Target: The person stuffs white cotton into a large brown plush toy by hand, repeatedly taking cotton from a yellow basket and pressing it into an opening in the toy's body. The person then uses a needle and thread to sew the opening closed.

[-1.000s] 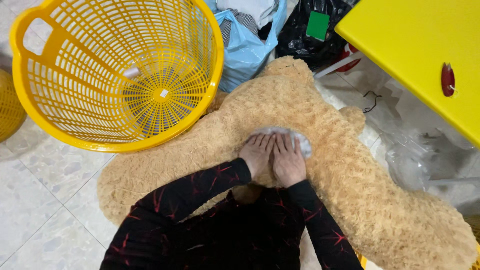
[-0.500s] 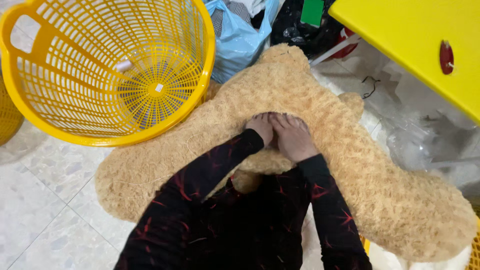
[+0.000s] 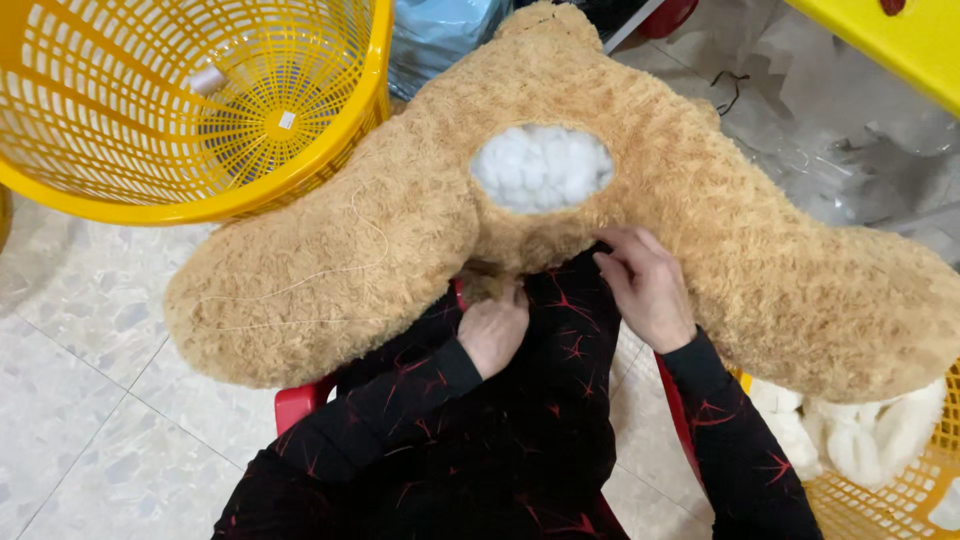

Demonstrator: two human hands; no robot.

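Two hands (image 3: 570,305) at plush toy (image 3: 700,220), white stuffing (image 3: 541,167) inside, yellow basket (image 3: 180,100) beside

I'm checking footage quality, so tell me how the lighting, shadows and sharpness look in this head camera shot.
Head view: even, soft light, no hard shadows; the tan plush toy and its white stuffing are sharp; faint sheen on the floor tiles; the left hand and right hand are crisp, without motion blur; the yellow basket bulges slightly near the edge.
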